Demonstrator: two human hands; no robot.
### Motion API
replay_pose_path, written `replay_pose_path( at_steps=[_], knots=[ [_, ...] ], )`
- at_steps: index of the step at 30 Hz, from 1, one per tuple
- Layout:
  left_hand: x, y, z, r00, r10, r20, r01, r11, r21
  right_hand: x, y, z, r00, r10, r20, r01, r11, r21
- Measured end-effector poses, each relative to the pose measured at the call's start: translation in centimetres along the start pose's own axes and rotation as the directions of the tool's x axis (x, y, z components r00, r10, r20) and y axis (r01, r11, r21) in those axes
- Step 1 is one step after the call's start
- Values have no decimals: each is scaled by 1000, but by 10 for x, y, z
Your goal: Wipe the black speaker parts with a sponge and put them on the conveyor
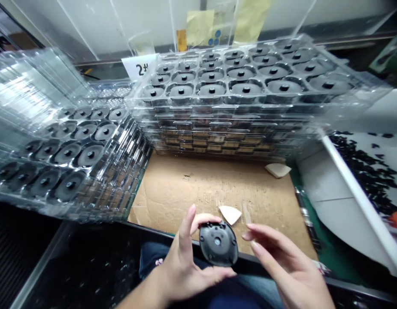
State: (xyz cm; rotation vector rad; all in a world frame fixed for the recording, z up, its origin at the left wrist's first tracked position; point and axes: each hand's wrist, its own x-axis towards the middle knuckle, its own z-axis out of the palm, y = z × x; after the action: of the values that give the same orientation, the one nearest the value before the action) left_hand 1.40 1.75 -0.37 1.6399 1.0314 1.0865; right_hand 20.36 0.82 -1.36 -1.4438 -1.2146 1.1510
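1. The left hand (182, 266) holds a black round plastic part (217, 243) low in the middle, just above the person's lap. Its grip pinches the part's edge between thumb and fingers.
2. The right hand (282, 266) is just beside the part. Its grip is spread and holds nothing.
3. Many parts like this one already sit in the cups of the clear plastic trays. The top tray of the middle stack (243, 73) looks full, and so does the left stack (72, 150). I think most of the work is done; this one part is not in a tray yet.
4. Between the hands and the stacks lies a brown cardboard sheet (192, 189).
5. Two white wedge-shaped pieces (230, 213) lie on it, one very near the part.
6. A white bin of small black bits (362, 201) stands on the right.
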Motion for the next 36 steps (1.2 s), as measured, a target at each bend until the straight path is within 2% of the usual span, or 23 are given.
replay_pose_path(
  at_steps=[2,4,7,9,11,13,15,16,18,21,24,26,28,29,30,32,36],
  knots=[
    [-2,-2,0,1000,-27,-16,26,999,-44,4,-11,2,979,-30,201,22,999,45],
    [-3,-3,0,996,-93,-3,93,993,-75,10,-13,6,945,8,327,-46,993,110],
    [-1,-2,-4,978,-201,56,204,977,-58,20,1,14,948,131,292,-208,945,253],
    [1,0,-10,963,-254,89,259,964,-58,26,14,21,943,112,313,-207,935,287],
    [2,2,-19,927,-356,116,365,928,-72,31,22,28,924,43,381,-155,951,269],
    [3,5,-28,853,-507,127,518,853,-71,40,21,36,893,-27,450,-89,968,236],
    [5,12,-39,778,-623,78,627,778,-40,58,12,44,858,-113,501,16,981,194],
    [7,17,-45,766,-642,36,643,766,-13,71,7,48,841,-165,516,87,981,173],
    [15,30,-60,798,-601,-43,603,793,87,104,-1,55,810,-273,518,241,962,130],
    [41,56,-89,863,-504,-36,494,828,265,156,3,66,783,-377,495,400,914,63],
    [90,82,-121,929,-365,-62,357,836,416,188,28,76,811,-379,446,427,904,-9],
    [135,96,-139,980,-153,-125,195,843,501,196,46,82,827,-357,434,415,908,-45],
    [188,105,-151,991,0,-131,80,788,611,197,60,86,819,-329,471,405,912,-68],
    [217,107,-156,993,7,-118,78,714,696,197,64,88,810,-314,496,401,913,-76],
    [247,106,-160,993,55,-108,49,637,769,198,67,90,802,-297,519,394,915,-85],
    [306,99,-166,984,126,-129,34,575,818,201,71,93,793,-260,551,379,919,-112],
    [410,63,-174,973,167,-160,67,458,886,213,78,99,786,-175,592,346,919,-187]
  ],
)
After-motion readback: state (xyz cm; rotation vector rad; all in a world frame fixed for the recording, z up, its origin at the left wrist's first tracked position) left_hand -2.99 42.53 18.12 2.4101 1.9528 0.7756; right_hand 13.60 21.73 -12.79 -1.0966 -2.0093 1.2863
